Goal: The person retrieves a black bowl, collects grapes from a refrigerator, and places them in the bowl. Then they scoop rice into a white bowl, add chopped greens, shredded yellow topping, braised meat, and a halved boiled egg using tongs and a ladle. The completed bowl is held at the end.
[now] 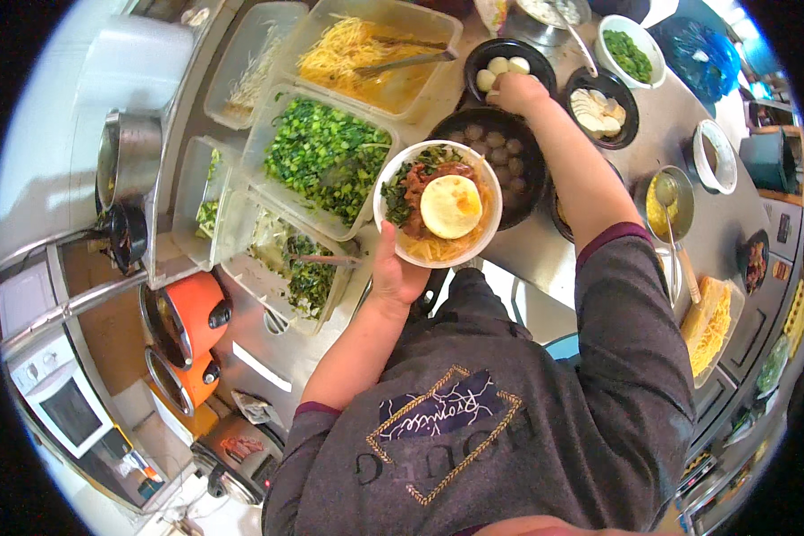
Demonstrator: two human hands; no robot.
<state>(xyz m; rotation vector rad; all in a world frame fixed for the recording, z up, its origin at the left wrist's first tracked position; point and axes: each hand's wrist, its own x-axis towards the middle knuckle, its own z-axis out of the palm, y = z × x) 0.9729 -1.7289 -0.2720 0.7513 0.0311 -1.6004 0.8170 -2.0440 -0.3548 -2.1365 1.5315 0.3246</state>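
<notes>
My left hand (397,272) is wrapped round the lower left side of a white round bowl (439,263), held up over the table's edge. Yellow shreds, dark chopped greens and reddish-brown meat fill it, with a round yellow egg patty (451,206) on top. My right arm stretches forward to a black bowl (543,70) of peeled boiled eggs (498,65). Over its near rim, my right hand (520,93) has its fingers bent together and pointing down; what is between the fingertips is hidden. Partly behind the white bowl sits a larger black bowl (534,147) with brownish balls.
Clear tubs of yellow shreds with tongs (406,61), chopped green onions (317,147) and dark greens (308,286) stand left. Right are sliced eggs (597,113), a white bowl of greens (628,55), a metal pot with a ladle (668,207) and a noodle tub (707,326).
</notes>
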